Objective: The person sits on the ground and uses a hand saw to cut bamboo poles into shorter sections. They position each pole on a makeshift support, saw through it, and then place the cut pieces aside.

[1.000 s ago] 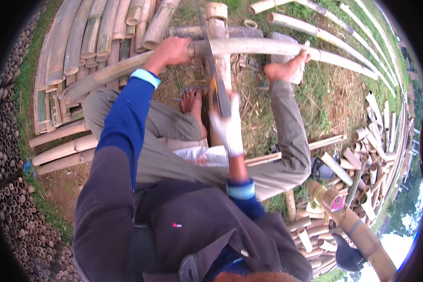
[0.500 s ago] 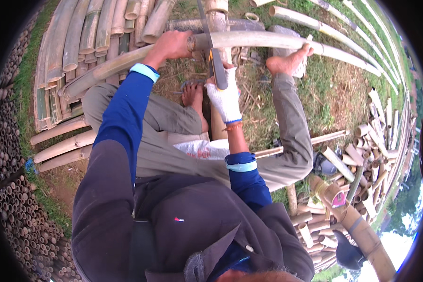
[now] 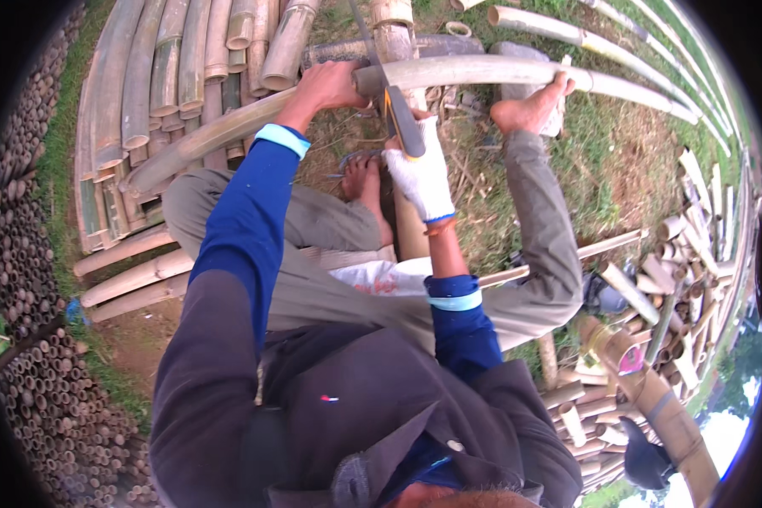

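Observation:
My right hand (image 3: pixel 422 173), in a white knitted glove, grips the dark handle of a hand saw (image 3: pixel 405 123) with orange trim. The thin blade points away from me and crosses a pale bamboo pole (image 3: pixel 466 70). My bare left hand (image 3: pixel 332 85) is closed on the bamboo just left of the blade. Leftward and nearer, a length of bamboo (image 3: pixel 212 140) slants out from beneath that hand; my hand hides whether it joins the pole. My right foot (image 3: pixel 533 106) rests against the pole, toes over it. Another thick bamboo (image 3: pixel 395 42) lies beneath, running away from me.
Cut bamboo lengths (image 3: pixel 135 85) are stacked at the far left. More long poles (image 3: pixel 559 32) lie far right. Loose offcuts (image 3: pixel 643 288) heap on the right. My left foot (image 3: pixel 361 180) is beside a white sack (image 3: pixel 381 278). Bundled bamboo ends (image 3: pixel 51 406) line the left.
The whole view has shifted slightly, so things appear a little lower and farther right. The saw has moved slightly forward across the pole. Both hands keep their hold.

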Available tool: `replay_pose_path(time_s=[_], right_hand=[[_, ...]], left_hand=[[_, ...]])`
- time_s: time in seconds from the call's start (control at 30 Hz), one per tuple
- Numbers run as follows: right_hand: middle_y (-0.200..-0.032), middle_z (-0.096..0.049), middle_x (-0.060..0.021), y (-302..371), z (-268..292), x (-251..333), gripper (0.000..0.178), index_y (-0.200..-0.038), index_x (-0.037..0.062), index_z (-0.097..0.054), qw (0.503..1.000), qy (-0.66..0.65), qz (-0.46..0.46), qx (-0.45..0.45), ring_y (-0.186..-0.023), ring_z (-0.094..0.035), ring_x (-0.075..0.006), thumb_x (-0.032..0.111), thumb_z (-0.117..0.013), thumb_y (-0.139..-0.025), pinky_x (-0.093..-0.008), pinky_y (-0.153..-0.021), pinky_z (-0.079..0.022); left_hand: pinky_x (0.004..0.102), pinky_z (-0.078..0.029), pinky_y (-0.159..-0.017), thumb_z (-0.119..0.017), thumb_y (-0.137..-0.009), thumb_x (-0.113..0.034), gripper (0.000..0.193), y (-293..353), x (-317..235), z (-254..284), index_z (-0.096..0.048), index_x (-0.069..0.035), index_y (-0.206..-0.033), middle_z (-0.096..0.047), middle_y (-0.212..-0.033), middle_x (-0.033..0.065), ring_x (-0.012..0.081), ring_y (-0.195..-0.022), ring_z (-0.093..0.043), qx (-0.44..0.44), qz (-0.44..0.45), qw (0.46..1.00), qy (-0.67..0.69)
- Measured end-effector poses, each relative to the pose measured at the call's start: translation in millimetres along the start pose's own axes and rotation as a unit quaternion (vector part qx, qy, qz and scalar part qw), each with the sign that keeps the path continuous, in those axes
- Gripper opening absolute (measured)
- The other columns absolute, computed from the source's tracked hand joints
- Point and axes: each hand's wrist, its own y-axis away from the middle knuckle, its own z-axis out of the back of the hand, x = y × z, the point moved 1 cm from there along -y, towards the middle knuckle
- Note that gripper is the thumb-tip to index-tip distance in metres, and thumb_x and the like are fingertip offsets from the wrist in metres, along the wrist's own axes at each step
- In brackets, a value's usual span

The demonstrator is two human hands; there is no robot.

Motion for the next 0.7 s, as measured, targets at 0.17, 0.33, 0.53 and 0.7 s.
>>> replay_pose_path(time_s=[0.17, 0.33, 0.53, 0.7], right_hand=[[-0.127, -0.065, -0.0183, 79.8, 26.7, 38.7, 0.049, -0.145, 0.0028, -0.054, 0.993, 0.023, -0.107, 0.041, -0.112, -0.068, -0.0269, 0.001, -0.066, -0.097, -0.0368, -0.099, -0.055], [-0.113, -0.068, -0.0193, 206.8, 82.7, 86.2, 0.065, -0.151, 0.0034, -0.051, 0.987, 0.112, -0.117, 0.02, -0.087, -0.07, -0.0295, 0.001, -0.063, -0.087, -0.0376, -0.088, -0.058], [-0.124, -0.069, -0.0253, 5.3, -0.6, -15.8, 0.05, -0.134, 0.002, -0.064, 0.999, 0.02, -0.01, -0.049, -0.112, -0.07, -0.0444, 0.02, -0.078, -0.089, -0.0493, -0.094, -0.057], [-0.126, -0.069, -0.0202, 27.2, 6.7, 1.8, 0.051, -0.142, 0.0026, -0.055, 0.996, 0.069, -0.047, -0.013, -0.113, -0.071, -0.0321, 0.011, -0.073, -0.095, -0.0406, -0.1, -0.056]], left_hand=[[0.0534, -0.063, -0.093, -0.091, -0.073, -0.048, 0.071, 19.7, 7.5, 11.4, -0.074, -0.014, -0.133, -0.082, -0.111, 0.0216, 0.0425, -0.106, -0.078, -0.018, 0.026, 0.999, -0.017], [0.0538, -0.063, -0.09, -0.091, -0.076, -0.048, 0.065, 25.0, -10.4, -0.3, -0.074, -0.013, -0.129, -0.082, -0.108, 0.0209, 0.0422, -0.101, -0.079, -0.006, 0.015, 1.0, -0.02], [0.0535, -0.063, -0.089, -0.09, -0.076, -0.05, 0.068, 15.5, -21.3, -4.8, -0.074, -0.016, -0.132, -0.081, -0.106, 0.0226, 0.043, -0.1, -0.079, -0.042, -0.016, 0.998, -0.033], [0.0525, -0.062, -0.093, -0.09, -0.076, -0.048, 0.064, 22.9, -23.3, 8.7, -0.075, -0.012, -0.127, -0.081, -0.11, 0.022, 0.0419, -0.105, -0.078, -0.037, -0.018, 0.999, -0.024]])
